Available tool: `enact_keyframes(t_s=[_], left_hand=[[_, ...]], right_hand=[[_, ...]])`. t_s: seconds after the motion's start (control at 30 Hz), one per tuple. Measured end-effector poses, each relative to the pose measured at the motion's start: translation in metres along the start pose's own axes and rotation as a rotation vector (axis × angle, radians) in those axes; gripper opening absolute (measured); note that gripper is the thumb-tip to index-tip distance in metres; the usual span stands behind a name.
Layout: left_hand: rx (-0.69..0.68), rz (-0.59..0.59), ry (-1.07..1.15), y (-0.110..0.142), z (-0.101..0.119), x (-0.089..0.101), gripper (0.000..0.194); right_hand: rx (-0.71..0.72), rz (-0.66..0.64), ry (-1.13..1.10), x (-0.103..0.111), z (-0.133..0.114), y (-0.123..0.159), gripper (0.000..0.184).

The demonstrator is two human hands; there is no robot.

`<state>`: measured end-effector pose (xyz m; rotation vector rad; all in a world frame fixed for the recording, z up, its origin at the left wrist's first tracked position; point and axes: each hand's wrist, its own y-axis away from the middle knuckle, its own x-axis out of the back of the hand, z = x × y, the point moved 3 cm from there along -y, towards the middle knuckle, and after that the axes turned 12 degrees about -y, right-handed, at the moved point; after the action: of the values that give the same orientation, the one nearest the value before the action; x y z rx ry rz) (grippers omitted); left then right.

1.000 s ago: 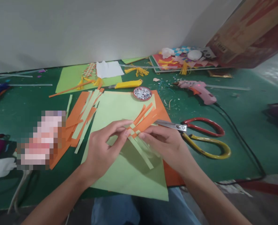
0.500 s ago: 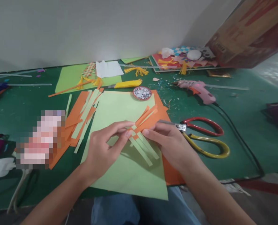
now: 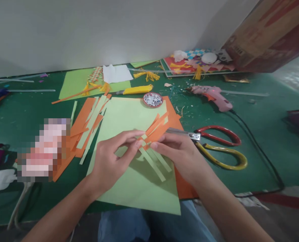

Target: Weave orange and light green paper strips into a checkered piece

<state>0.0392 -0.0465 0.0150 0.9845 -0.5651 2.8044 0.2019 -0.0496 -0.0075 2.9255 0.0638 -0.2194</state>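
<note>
Two sets of fingers: the left fingers [image 3: 132, 150] are pinched on the near-left edge of the woven piece [image 3: 150, 135]; by the right fingers [image 3: 162, 149] its right side is grasped, thumb in front, the others partly hidden behind.
Woven piece: held between both sets of fingers, over the pale green sheet [image 3: 139, 196]; whether the sheet is touched cannot be told.
Right thumb: now set lower and closer to the crossing than half a second ago; the weave, it seems, is being pressed snug there.
Orange strips [image 3: 160, 126]: fanned from the crossing, their long axis pointed away and rightward from the fingers.
Green tails [image 3: 153, 166]: pointed nearward and rightward below the fingers, roughly crosswise to the orange.
Scissors [image 3: 195, 136]: laid just right of the right fingers, blades partly hidden behind the hand.
Loose strips [image 3: 88, 127]: heaped on the table [image 3: 262, 144], left of the left fingers.
Small dish [image 3: 153, 100]: placed beyond the fingers.
</note>
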Motion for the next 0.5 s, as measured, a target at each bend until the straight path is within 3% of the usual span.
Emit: enact_keyframes(t_s=[0.37,0.5], left_hand=[[0.0,-0.016,-0.031,0.0003,-0.0001,-0.0014,0.016],[-0.048,-0.055,0.005,0.0019,-0.0005,-0.0031,0.026]], right_hand=[[0.004,-0.013,-0.067,-0.0011,-0.0002,0.0011,0.031],[-0.09,0.029,-0.223,0.0023,0.0047,0.0003,0.031]])
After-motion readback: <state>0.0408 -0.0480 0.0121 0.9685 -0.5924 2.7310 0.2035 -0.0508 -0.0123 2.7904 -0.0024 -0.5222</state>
